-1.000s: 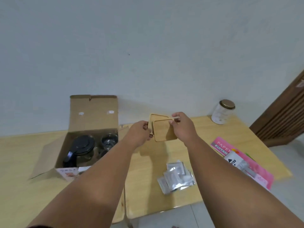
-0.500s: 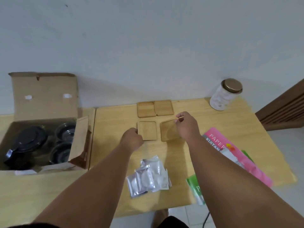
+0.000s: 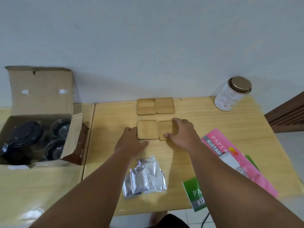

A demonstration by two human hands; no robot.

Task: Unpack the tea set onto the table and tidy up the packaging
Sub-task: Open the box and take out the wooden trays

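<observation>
Four square wooden coasters lie flat in a two-by-two block on the table (image 3: pixel 205 122). The back pair (image 3: pixel 146 106) (image 3: pixel 165 105) sits near the wall. My left hand (image 3: pixel 131 140) touches the left edge of the front left coaster (image 3: pixel 146 129), thumb spread below it. My right hand (image 3: pixel 182 134) covers the front right coaster (image 3: pixel 164 128), with its thumb at the near edge and its fingers over the far corner. An open cardboard box (image 3: pixel 39 96) at the left holds a dark teapot (image 3: pixel 24 137) and two glass cups (image 3: pixel 61 127) (image 3: pixel 53 149).
Several silver foil sachets (image 3: pixel 144 176) lie near the front edge between my arms. A white tin with a brown lid (image 3: pixel 233 94) stands at the back right. Pink (image 3: pixel 217 142) and green (image 3: pixel 192 190) booklets lie at the right. Brown packaging (image 3: pixel 80 142) leans by the box.
The two coasters I held up near the wall have come down flat in front of the back pair. My left hand has slid to its coaster's edge; my view has tilted down.
</observation>
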